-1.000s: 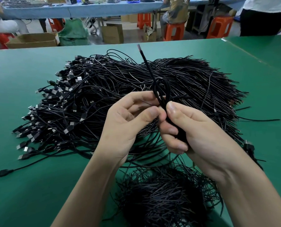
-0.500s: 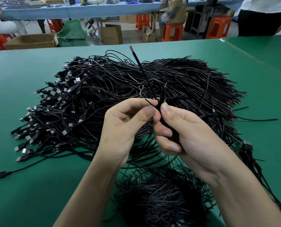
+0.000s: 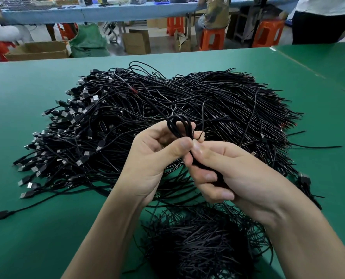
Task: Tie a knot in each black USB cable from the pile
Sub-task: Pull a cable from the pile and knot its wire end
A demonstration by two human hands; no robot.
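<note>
Both hands are raised above the green table (image 3: 36, 228), in front of the pile (image 3: 218, 101) of cables, whose USB plugs (image 3: 81, 161) lie mainly along its left side. One black USB cable (image 3: 194, 160) is off the pile and held between the hands, formed into a small loop (image 3: 185, 119) standing just above the fingertips. The left hand (image 3: 153, 158) pinches the base of the loop between thumb and forefinger, where the strands cross. The right hand (image 3: 242, 174) has its fingers curled round the run of cable below, with its thumb pressed up against the left thumb at the crossing. A tail appears to lead up and left from the loop over the pile, though it is hard to separate from the cables behind it. Assessment: the knot is formed but not drawn closed. To finish it properly, the left pinch should hold the crossing firm while the right hand draws its strand away steadily, so the loop shrinks evenly and does not spring open. The tail should be kept clear of the pile to avoid snagging a neighbouring cable. A separate heap (image 3: 204, 244) lies close to the body; whether its cables are knotted cannot be made out.
</note>
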